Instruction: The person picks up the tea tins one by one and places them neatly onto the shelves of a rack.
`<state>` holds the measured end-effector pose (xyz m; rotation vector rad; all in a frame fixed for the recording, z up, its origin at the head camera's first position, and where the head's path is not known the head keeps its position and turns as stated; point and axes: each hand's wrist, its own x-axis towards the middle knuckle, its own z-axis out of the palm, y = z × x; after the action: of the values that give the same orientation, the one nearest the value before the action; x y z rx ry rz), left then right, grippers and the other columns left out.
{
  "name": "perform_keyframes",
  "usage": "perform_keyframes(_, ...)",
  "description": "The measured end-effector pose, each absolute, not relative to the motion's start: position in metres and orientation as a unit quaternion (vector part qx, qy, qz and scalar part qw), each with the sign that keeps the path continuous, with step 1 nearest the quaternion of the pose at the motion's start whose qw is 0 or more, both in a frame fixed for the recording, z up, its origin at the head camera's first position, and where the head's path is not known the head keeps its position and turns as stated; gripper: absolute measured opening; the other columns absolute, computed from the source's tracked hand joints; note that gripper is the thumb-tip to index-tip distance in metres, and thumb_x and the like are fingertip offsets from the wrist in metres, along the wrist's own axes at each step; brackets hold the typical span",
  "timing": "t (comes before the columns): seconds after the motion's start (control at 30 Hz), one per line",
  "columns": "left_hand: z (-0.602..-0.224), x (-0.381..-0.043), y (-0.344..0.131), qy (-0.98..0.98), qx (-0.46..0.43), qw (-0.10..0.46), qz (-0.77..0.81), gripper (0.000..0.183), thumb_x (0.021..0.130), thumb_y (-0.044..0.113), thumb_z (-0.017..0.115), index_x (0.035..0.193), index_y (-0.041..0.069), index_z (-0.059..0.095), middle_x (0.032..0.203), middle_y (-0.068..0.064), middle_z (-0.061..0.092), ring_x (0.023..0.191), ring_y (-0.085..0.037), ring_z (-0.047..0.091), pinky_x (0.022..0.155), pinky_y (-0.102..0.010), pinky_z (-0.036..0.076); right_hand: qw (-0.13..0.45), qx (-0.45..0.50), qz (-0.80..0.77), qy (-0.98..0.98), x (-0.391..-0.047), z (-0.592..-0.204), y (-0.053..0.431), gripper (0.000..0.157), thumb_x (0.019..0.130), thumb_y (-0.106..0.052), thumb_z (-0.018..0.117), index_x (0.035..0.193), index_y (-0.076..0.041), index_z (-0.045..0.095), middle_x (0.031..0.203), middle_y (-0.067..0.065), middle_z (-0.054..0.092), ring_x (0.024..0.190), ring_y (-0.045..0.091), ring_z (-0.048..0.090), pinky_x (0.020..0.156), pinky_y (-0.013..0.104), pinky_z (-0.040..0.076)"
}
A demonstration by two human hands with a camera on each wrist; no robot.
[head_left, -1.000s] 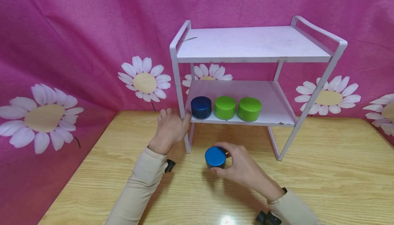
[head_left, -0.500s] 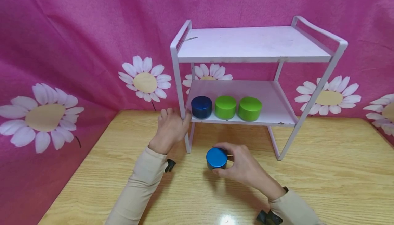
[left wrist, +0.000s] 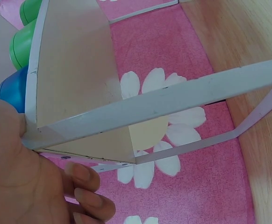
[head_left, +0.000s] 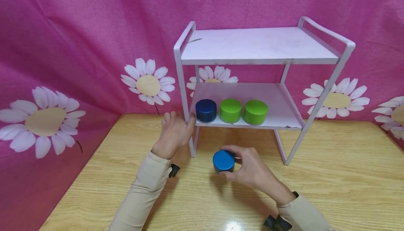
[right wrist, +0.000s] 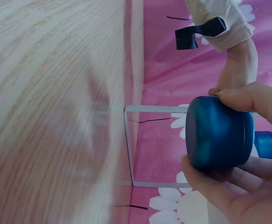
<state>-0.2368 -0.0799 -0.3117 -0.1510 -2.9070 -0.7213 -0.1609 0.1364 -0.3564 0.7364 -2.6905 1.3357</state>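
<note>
My right hand (head_left: 252, 169) pinches a round blue tin (head_left: 223, 160) between thumb and fingers, held above the table in front of the rack. In the right wrist view the blue tin (right wrist: 218, 134) shows a seam near one end. My left hand (head_left: 175, 132) grips the left front post of the white two-tier rack (head_left: 258, 45), its thumb against the post at lower-shelf height. In the left wrist view the fingertips (left wrist: 91, 198) curl loosely beside that post. A dark blue tin (head_left: 206, 110) and two green tins, left (head_left: 230, 111) and right (head_left: 255, 112), stand along the lower shelf's front edge.
The rack stands on a wooden table (head_left: 341, 182), its legs on either side of the blue tin's line. A pink cloth (head_left: 94, 31) with daisies hangs behind and to the left. Black camera mounts (head_left: 174, 170) sit at both wrists.
The right hand and the blue tin have drifted slightly to the right. My left hand stays on the post, and the tins on the shelf have not moved.
</note>
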Motion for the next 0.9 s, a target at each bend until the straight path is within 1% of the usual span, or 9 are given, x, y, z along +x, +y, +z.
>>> perform_keyframes(0.23,-0.313,-0.238,-0.08,-0.966,-0.058,0.074,-0.241,0.047,0.098,0.041,0.032,0.085,0.0,0.052,0.092,-0.017,0.044,0.093,-0.034,0.037,0.08,-0.045,0.032,0.027,0.235,0.432,-0.87,-0.159,-0.352,0.139,0.054,0.069,-0.009,0.083,0.118,0.002,0.062,0.111,0.018,0.066,0.098,0.032,0.066,0.08,0.042,0.053)
perform_keyframes(0.57,-0.313,-0.236,-0.08,-0.966,-0.059,0.078,-0.24,0.045,0.098,0.041,0.033,0.091,0.0,0.05,0.093,-0.018,0.045,0.095,-0.034,0.038,0.079,-0.045,0.033,0.054,0.238,0.434,-0.867,-0.159,-0.348,0.143,0.054,0.07,-0.01,0.083,0.118,0.003,0.062,0.112,0.016,0.066,0.097,0.028,0.066,0.08,0.039,0.054)
perform_keyframes(0.9,-0.312,-0.236,-0.08,-0.968,-0.06,0.098,-0.225,0.048,0.097,0.041,0.036,0.096,-0.004,0.052,0.09,-0.018,0.046,0.09,-0.034,0.04,0.075,-0.045,0.034,0.067,0.243,0.438,-0.863,-0.158,-0.343,0.146,0.055,0.07,-0.01,0.083,0.118,0.004,0.062,0.112,0.017,0.066,0.097,0.028,0.067,0.08,0.039,0.054)
